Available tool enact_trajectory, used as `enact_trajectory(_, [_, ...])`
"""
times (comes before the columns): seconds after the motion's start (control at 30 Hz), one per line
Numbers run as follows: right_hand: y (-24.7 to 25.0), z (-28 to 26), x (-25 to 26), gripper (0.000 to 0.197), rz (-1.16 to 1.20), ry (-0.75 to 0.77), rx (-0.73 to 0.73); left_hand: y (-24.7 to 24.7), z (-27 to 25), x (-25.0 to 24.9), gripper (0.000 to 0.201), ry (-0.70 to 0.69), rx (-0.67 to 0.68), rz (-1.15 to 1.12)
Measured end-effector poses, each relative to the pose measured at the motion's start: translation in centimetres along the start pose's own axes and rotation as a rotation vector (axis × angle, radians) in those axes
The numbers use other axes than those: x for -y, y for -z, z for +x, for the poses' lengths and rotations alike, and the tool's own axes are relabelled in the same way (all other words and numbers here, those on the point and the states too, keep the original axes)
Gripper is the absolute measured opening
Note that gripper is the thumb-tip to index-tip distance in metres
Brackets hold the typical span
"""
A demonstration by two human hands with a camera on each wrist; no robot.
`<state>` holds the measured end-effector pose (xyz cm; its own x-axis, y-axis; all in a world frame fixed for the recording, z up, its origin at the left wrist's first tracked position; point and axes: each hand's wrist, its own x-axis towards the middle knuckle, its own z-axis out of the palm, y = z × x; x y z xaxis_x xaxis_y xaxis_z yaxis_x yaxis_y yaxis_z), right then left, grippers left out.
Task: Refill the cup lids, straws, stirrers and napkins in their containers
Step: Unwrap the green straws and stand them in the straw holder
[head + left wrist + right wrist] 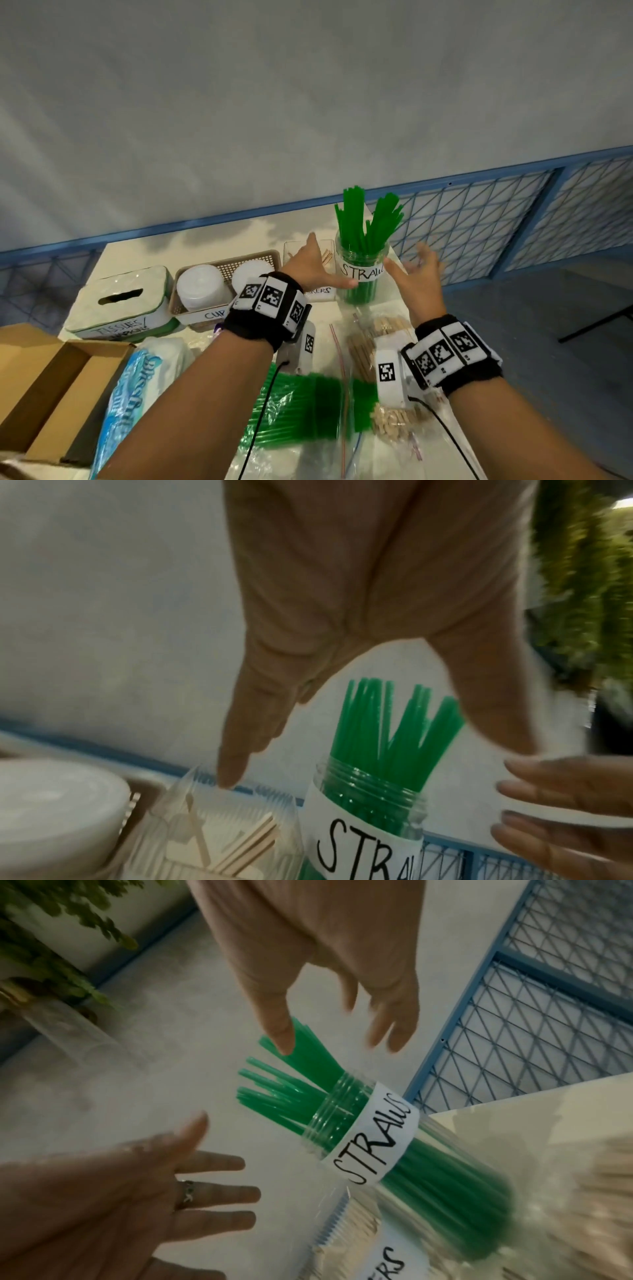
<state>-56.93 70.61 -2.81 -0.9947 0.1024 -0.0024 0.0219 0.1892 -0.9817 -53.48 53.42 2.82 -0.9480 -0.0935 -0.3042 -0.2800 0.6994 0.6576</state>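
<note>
A clear jar labelled STRAWS (362, 274) (369, 821) (373, 1134) stands at the table's far edge, full of green straws (366, 222). My left hand (317, 265) (342, 615) spreads open just left of it, thumb pointing at the label. My right hand (419, 274) (329, 969) is open to the jar's right, fingers splayed; neither touches it. Beside the jar sits a clear stirrer holder (219, 831) with a few wooden stirrers. A basket of white cup lids (202, 287) and a tissue box (123, 301) stand further left.
Near me lie a bag of green straws (308, 407), a bag of wooden stirrers (373, 346), a napkin pack (137, 383) and an open cardboard box (44, 387). A blue mesh railing (496, 212) runs behind the table.
</note>
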Motion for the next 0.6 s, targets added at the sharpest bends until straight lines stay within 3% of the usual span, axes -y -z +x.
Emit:
enact_trajectory(0.07, [0.9,-2.6,-0.7,0.027,-0.232,0.045,0.157,-0.9,-1.8,0.6,0.086,-0.037,-0.08,0.085])
enact_trajectory(0.13, [1.2,-5.5,-1.7,0.013,-0.537,0.075,0.422,-2.8,-3.8,2.1,0.081,-0.078,-0.056,0.152])
enact_trajectory(0.17, [1.1,-7.1,-2.3,0.014,-0.64,0.079,0.551,-4.0,-4.8,3.2,0.089,-0.063,0.015,0.234])
enact_trajectory(0.23, [0.3,-9.7,-4.0,0.018,-0.795,0.111,0.721,-6.4,-6.6,5.6,0.117,0.041,0.212,0.485])
enact_trajectory(0.3, [-0.9,-11.4,-6.0,0.045,-0.948,0.187,0.796,-8.3,-7.3,8.2,0.133,0.163,0.35,0.674])
enact_trajectory(0.37, [-2.0,-12.4,-7.2,0.072,-1.062,0.277,0.831,-9.7,-7.7,10.2,0.137,0.227,0.379,0.729])
enact_trajectory(0.43, [-2.8,-12.9,-7.6,0.086,-1.154,0.376,0.883,-10.5,-8.1,11.5,0.138,0.261,0.374,0.722])
enact_trajectory(0.6, [-3.8,-13.8,-7.2,0.087,-1.318,0.435,0.967,-11.6,-8.3,13.4,0.133,0.281,0.358,0.68])
